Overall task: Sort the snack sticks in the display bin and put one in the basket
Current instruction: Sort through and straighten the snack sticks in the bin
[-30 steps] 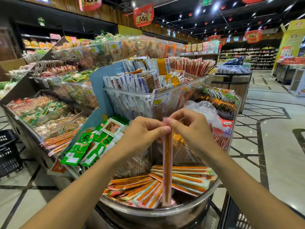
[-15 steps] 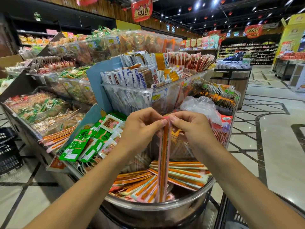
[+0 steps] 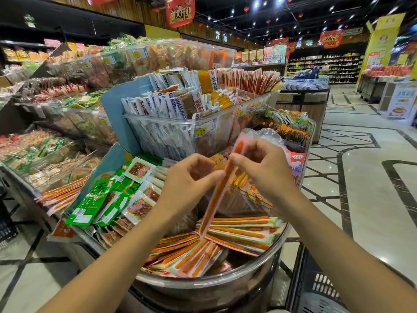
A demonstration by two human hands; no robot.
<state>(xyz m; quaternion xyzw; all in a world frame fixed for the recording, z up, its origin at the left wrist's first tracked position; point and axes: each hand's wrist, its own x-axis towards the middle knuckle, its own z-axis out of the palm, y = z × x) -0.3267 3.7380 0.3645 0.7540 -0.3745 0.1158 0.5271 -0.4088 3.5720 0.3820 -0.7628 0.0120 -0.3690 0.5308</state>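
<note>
Long orange-and-pink wrapped snack stick (image 3: pixel 220 188), upright a second ago, now tilts top-right. The left hand (image 3: pixel 187 179) and right hand (image 3: pixel 264 168) pinch its upper part above the near, round, clear-walled display bin (image 3: pixel 225 279).

The snack stick (image 3: pixel 220 190), upright before, now tilts, its top leaning rightward.

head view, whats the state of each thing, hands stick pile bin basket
left hand: fingers curled, tips pinching the stick partway down
right hand: pinching the stick near its top
stick: held tilted over the bin, top leaning right
pile: lying flat, fanned out in the bin
bin: open, partly full
basket: at lower right, inside mostly out of view
</note>
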